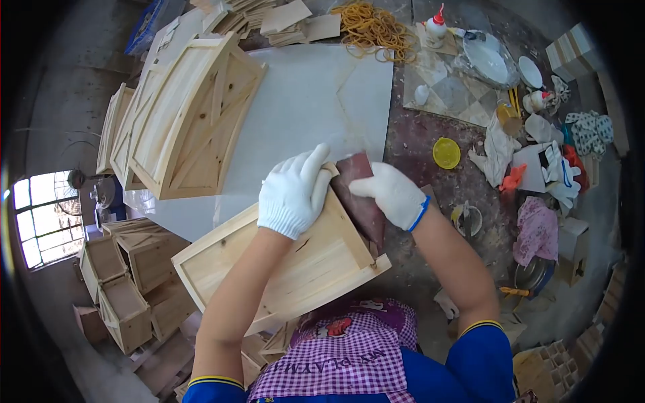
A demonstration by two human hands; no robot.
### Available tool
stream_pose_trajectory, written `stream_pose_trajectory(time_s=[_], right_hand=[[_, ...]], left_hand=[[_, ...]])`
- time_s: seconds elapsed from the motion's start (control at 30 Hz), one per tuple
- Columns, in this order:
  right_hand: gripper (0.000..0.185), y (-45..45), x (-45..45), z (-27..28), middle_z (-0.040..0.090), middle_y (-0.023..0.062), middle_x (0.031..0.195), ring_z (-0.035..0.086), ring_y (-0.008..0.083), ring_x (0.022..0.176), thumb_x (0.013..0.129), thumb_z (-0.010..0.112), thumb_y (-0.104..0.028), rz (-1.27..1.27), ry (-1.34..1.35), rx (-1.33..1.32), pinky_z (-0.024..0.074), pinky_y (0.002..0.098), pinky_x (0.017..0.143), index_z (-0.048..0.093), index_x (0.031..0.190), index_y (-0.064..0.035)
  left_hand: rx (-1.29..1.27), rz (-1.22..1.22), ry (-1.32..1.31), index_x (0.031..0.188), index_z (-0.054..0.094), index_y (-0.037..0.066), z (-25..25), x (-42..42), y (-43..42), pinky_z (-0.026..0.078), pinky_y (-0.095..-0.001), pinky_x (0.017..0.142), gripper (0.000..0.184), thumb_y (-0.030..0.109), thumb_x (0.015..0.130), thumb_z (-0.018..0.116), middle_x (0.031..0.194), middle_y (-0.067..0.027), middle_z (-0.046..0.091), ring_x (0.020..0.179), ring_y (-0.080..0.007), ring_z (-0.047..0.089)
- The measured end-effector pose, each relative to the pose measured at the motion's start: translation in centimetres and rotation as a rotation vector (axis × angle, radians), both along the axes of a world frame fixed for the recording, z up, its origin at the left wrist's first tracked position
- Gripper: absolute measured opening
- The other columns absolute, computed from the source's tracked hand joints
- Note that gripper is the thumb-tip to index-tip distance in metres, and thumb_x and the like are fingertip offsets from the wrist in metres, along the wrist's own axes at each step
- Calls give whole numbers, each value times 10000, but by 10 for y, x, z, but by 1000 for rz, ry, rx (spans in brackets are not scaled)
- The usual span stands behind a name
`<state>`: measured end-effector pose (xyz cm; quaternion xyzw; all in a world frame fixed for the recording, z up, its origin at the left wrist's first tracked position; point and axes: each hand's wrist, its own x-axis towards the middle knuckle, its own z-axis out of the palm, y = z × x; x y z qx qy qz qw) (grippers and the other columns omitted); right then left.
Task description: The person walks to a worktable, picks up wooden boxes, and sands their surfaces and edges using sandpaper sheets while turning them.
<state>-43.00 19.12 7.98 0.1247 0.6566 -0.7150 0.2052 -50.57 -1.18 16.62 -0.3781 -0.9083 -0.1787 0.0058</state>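
A pale wooden box point(289, 269) lies tilted across the near edge of the white work surface, a framed panel facing up. My left hand point(292, 191), in a white knit glove, grips its upper corner, the thumb on the frame. My right hand point(393, 195), gloved in white with a blue cuff, is closed on a reddish-brown sheet of sandpaper point(363, 208). That sheet lies along the box's right end. Part of it is blurred, and the fingers under it are hidden.
Larger wooden boxes point(181, 121) stand at the left of the white board point(302, 94). Rubber bands point(376, 30) and thin wood pieces point(289, 20) lie at the back. A glue bottle point(436, 30), yellow lid point(446, 153) and rags point(497, 154) sit to the right. More boxes point(124, 309) are stacked lower left.
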Motion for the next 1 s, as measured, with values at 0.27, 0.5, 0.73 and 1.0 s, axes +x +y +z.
stream_pose_trajectory(time_s=[0.27, 0.5, 0.73, 1.0], right_hand=[[329, 23, 0, 55, 738, 108, 1162, 699, 198, 1071, 973, 607, -114, -386, -197, -871, 547, 342, 970, 686, 1259, 31], [347, 13, 3, 12, 737, 116, 1176, 694, 196, 1083, 981, 629, -143, -482, -97, -342, 545, 339, 978, 683, 1277, 28], [350, -6, -3, 54, 739, 121, 1164, 693, 198, 1082, 987, 632, -157, -299, -135, -412, 539, 341, 985, 682, 1274, 38], [313, 27, 6, 57, 734, 108, 1147, 680, 160, 1078, 981, 645, -135, -716, 45, -492, 524, 318, 975, 699, 1241, 29]], left_hand=[[-39, 52, -50, 1311, 621, 51, 4, -1, 1, 565, -482, 892, 360, 183, 977, 646, 1127, -171, 748, 1008, -373, 724], [-33, 41, -29, 1303, 638, 47, 3, -2, 5, 560, -490, 877, 350, 165, 974, 636, 1117, -183, 745, 993, -392, 715], [-11, 25, -5, 1280, 641, 39, 2, -3, 5, 560, -484, 862, 330, 152, 970, 641, 1104, -168, 746, 986, -373, 718], [-20, 43, -28, 1289, 638, 38, 4, -5, 7, 563, -473, 853, 338, 139, 966, 643, 1087, -172, 745, 967, -375, 718]])
